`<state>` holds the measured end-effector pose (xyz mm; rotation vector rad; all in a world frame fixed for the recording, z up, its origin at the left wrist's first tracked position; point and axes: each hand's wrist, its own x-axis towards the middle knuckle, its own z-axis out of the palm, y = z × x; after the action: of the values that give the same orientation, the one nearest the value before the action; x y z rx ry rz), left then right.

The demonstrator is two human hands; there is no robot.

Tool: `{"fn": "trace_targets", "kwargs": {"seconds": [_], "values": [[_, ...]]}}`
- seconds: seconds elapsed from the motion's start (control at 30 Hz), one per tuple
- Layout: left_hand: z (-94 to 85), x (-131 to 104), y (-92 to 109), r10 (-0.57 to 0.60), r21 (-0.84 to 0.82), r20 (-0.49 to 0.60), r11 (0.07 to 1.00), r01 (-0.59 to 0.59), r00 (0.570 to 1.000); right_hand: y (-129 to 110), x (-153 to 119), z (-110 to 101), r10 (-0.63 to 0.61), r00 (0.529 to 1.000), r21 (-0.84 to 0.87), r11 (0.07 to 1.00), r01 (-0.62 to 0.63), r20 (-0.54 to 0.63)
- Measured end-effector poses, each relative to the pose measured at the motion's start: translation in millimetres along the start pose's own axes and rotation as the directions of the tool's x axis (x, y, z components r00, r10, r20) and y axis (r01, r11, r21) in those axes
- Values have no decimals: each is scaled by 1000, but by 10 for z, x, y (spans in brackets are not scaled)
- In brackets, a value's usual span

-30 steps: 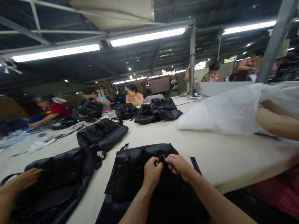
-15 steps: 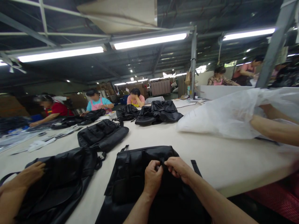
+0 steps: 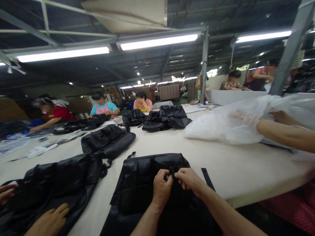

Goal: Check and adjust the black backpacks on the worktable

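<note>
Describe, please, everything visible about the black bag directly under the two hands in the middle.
The black bag lies flat on the pale table, its near end hanging over the table edge. It looks like shiny leather-like material, with front pockets, a small loop at the top left corner and a black strap lying out to its right. The left hand and right hand pinch a small black part at its upper middle.

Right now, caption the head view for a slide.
Both hands, left and right, pinch a small fitting on a black bag lying on a table.
</note>
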<state>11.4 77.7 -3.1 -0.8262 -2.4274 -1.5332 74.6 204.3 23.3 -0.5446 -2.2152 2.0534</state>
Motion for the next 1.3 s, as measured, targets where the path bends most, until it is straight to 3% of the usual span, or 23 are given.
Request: {"fn": "trace_targets", "kwargs": {"seconds": [0.17,0.3,0.57,0.83,0.9,1.1,1.3], "values": [[3,-5,-21,7,12,0,1000,-7,1000,38,16,17,-34,999,-26,999,33,-23],[31,-13,-66,21,27,-15,999,-21,1000,54,78,50,-119,987,-66,992,112,-109],[62,-14,-100,72,58,-58,996,-69,996,-102,211,96,-341,906,-229,930,286,-252],[40,-18,-73,12,-30,-32,999,-13,999,212,2,69,-569,810,-307,803,510,-142],[38,-30,-66,20,-25,-35,999,-21,999,259,21,55,-559,818,-272,815,512,-135],[39,-46,-40,-6,-27,-36,1000,5,999,151,49,-50,-409,912,-150,900,408,27],[68,-92,-35,-19,28,-59,999,20,998,177,71,-46,-339,940,-214,921,324,-35]]}}
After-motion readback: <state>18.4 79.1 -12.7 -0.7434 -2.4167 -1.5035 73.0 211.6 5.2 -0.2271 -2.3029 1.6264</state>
